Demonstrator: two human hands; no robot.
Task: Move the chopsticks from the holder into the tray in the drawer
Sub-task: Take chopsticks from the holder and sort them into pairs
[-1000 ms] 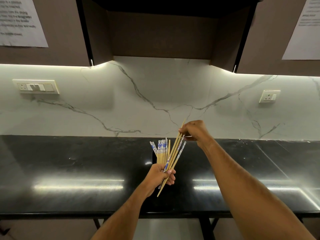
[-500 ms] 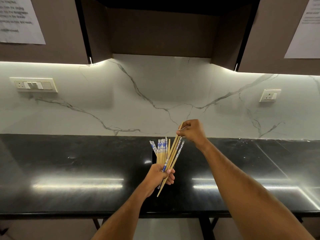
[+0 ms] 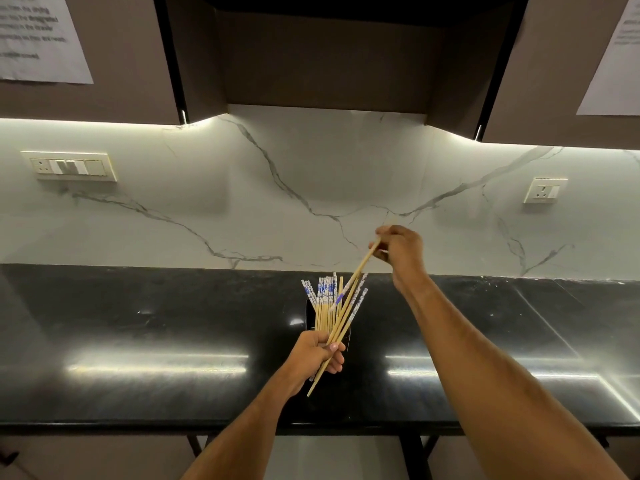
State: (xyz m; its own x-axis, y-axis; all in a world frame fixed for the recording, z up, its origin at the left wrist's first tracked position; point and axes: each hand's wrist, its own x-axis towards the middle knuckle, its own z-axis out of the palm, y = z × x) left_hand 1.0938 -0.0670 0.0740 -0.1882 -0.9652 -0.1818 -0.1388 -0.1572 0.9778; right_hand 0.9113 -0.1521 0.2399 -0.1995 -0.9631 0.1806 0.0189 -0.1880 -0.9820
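Left hand [image 3: 317, 355]: we grip a slanted bundle of bamboo chopsticks [image 3: 341, 327].
Right hand [image 3: 401, 249]: we pinch one chopstick's top end.
Black holder [image 3: 309, 315]: on glossy black counter [image 3: 156, 341], chopsticks inside.

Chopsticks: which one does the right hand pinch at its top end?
The plain wooden chopstick, slanting up to the right hand. The others stand in the holder or lie in the left hand.

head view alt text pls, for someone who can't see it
A person's left hand holds a bundle of chopsticks over a black counter, while the right hand pinches one chopstick's top end. More chopsticks stand in a dark holder behind.
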